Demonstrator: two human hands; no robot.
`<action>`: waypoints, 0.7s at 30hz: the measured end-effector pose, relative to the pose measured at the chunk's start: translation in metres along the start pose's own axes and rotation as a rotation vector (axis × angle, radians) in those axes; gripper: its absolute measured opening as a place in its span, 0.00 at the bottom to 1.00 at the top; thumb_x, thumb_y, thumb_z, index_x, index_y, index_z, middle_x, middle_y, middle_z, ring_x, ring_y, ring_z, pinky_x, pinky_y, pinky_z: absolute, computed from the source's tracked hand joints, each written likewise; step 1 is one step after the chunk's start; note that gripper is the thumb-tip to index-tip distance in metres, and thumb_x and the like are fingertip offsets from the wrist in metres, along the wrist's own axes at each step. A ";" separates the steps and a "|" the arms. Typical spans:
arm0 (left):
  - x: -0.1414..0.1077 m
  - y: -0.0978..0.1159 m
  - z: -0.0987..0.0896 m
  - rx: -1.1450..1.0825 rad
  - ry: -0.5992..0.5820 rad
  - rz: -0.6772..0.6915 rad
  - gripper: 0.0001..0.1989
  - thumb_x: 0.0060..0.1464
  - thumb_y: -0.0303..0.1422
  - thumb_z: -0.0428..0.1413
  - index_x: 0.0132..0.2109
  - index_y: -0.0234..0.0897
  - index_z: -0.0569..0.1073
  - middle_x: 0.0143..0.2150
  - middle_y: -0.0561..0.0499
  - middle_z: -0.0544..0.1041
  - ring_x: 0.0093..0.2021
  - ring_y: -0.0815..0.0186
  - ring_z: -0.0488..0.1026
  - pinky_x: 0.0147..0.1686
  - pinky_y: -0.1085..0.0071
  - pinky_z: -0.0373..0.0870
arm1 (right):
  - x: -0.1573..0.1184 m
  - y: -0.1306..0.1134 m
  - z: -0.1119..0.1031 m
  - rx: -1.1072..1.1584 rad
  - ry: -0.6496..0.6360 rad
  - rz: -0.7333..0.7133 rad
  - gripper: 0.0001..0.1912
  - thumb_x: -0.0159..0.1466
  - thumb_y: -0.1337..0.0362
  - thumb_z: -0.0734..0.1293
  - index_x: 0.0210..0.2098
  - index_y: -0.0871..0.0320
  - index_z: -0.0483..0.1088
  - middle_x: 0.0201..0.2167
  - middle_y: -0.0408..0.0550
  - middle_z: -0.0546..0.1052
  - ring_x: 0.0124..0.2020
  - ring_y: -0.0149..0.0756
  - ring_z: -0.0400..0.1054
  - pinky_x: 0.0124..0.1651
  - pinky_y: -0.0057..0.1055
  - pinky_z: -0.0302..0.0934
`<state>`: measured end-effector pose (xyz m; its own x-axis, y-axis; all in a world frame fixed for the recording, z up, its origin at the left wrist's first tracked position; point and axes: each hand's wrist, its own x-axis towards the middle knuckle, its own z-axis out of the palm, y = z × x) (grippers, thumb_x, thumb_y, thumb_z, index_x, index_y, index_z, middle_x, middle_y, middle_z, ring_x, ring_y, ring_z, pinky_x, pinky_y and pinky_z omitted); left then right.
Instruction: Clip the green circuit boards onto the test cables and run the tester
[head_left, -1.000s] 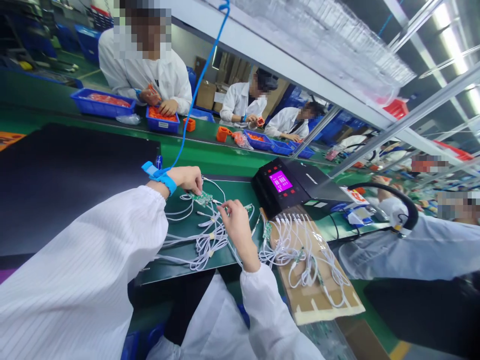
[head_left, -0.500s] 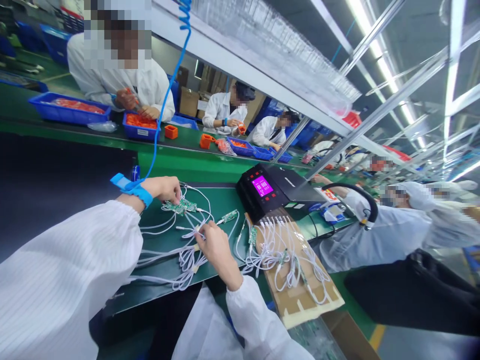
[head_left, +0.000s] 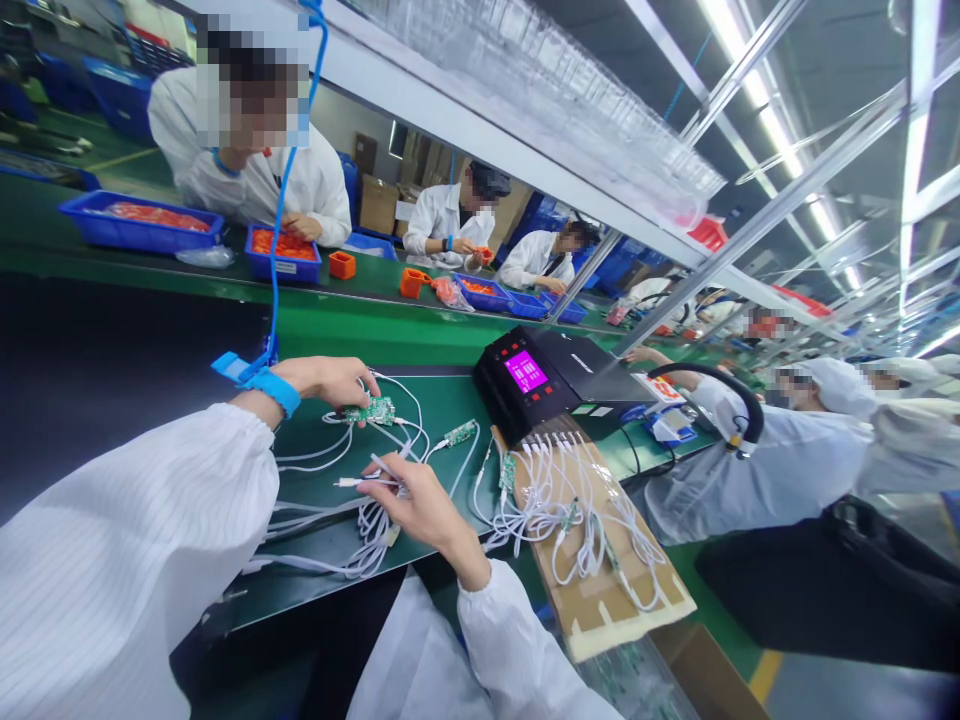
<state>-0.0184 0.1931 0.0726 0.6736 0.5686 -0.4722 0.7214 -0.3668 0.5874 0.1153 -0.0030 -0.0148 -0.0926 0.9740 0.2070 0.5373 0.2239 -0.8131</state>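
Just pinched thin white plastic cable [head_left: 347,483] with right hand [head_left: 418,497], likely singling it out; keeping left hand [head_left: 335,381] at green rectangular circuit board [head_left: 378,410], 11 o'clock, can't tell grip.

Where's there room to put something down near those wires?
Green mat looks bare beyond the middle circuit board, left of the black machine; so does the cardboard's nearest corner. Wires crowd the left hand, the right hand and the cardboard's middle.
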 end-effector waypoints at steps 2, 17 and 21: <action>-0.004 0.003 0.001 -0.031 -0.071 0.019 0.30 0.46 0.37 0.57 0.58 0.37 0.74 0.41 0.46 0.84 0.40 0.61 0.79 0.33 0.75 0.71 | -0.001 0.001 0.003 0.068 0.054 0.012 0.13 0.71 0.53 0.65 0.46 0.54 0.76 0.25 0.38 0.72 0.26 0.30 0.66 0.36 0.28 0.61; -0.003 0.000 -0.002 0.035 -0.138 0.173 0.32 0.39 0.57 0.67 0.45 0.40 0.81 0.37 0.48 0.84 0.38 0.63 0.77 0.35 0.74 0.67 | 0.011 0.018 0.006 0.250 0.646 0.211 0.21 0.67 0.46 0.65 0.34 0.58 0.74 0.26 0.42 0.70 0.28 0.31 0.60 0.31 0.27 0.58; 0.001 -0.002 -0.002 0.062 -0.135 0.186 0.29 0.40 0.56 0.67 0.42 0.39 0.83 0.35 0.50 0.83 0.36 0.65 0.76 0.34 0.74 0.65 | 0.012 0.018 0.008 0.257 0.613 0.230 0.22 0.67 0.44 0.66 0.33 0.58 0.74 0.25 0.40 0.67 0.27 0.31 0.56 0.29 0.27 0.55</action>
<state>-0.0197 0.1958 0.0726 0.8082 0.3850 -0.4455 0.5885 -0.5029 0.6330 0.1172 0.0129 -0.0313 0.5291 0.8189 0.2223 0.2642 0.0899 -0.9603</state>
